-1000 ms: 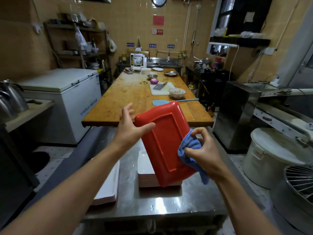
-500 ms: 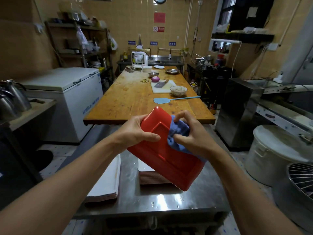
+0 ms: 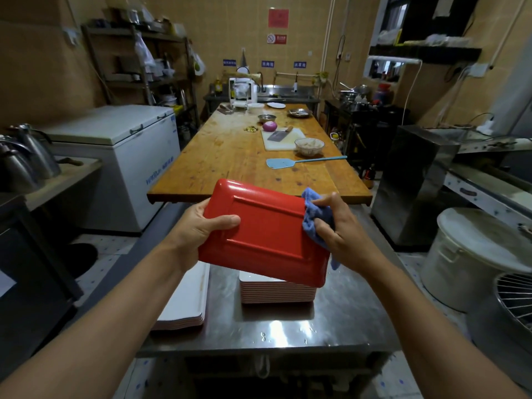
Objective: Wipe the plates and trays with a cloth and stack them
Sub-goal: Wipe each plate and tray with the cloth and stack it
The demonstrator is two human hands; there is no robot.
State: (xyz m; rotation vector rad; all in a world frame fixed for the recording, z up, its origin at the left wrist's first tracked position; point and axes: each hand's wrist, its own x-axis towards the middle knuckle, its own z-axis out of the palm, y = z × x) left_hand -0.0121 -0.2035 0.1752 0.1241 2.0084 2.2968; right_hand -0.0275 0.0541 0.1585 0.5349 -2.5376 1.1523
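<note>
From the head view, the left hand (image 3: 198,228) has its grip on a red tray (image 3: 264,234), underside up, above the steel bench (image 3: 339,321). The right hand (image 3: 339,228) pinches a blue cloth (image 3: 312,217) against the tray's edge. Below sit stacked plates (image 3: 276,292) and white trays (image 3: 187,306); the wooden bench (image 3: 230,156) stands beyond.

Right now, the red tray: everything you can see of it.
The red tray is rectangular with rounded corners, glossy, plastic-looking, its underside with a raised rectangular ridge facing the camera. It is held tilted in the air above a stack of plates. The left hand grips its left edge; the right hand presses a blue cloth against its right edge.
</note>
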